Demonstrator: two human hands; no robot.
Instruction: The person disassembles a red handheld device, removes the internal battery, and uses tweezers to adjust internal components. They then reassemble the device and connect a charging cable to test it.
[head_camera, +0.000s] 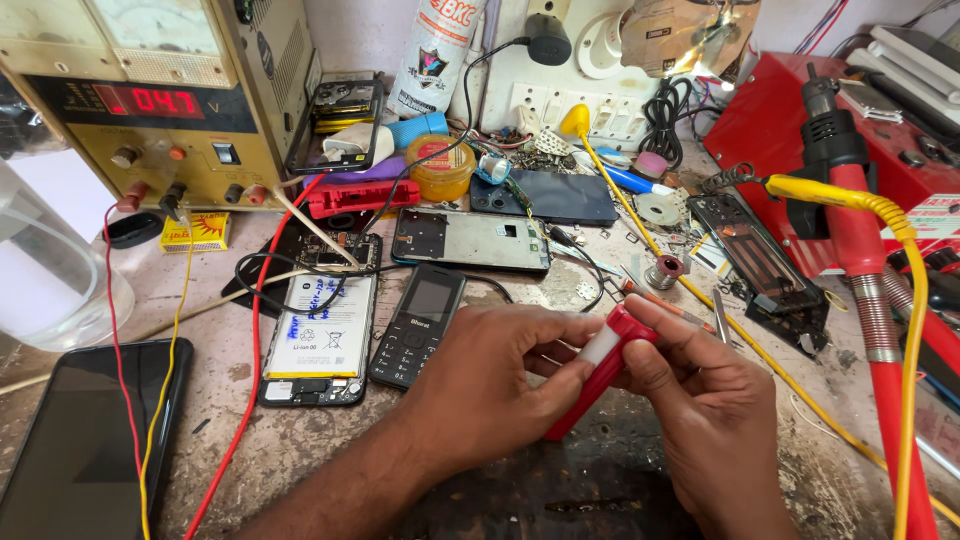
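My left hand (490, 385) and my right hand (705, 410) both hold a small red phone body (600, 375) tilted edge-on above the workbench, with a white part showing near its upper end. The left thumb and fingers pinch its middle; the right fingers grip its upper end. Just left of my hands a black keypad phone (418, 325) lies face up. Beside that lies an opened smartphone (318, 335) with its white battery exposed.
A bench power supply (150, 100) with red display stands back left; red and yellow leads (255, 340) trail across the bench. A dark tablet (85, 440) lies front left. A red hot-air tool (860, 250) and yellow coiled cable (900, 300) run along the right. Phone frames, parts and tools clutter the back.
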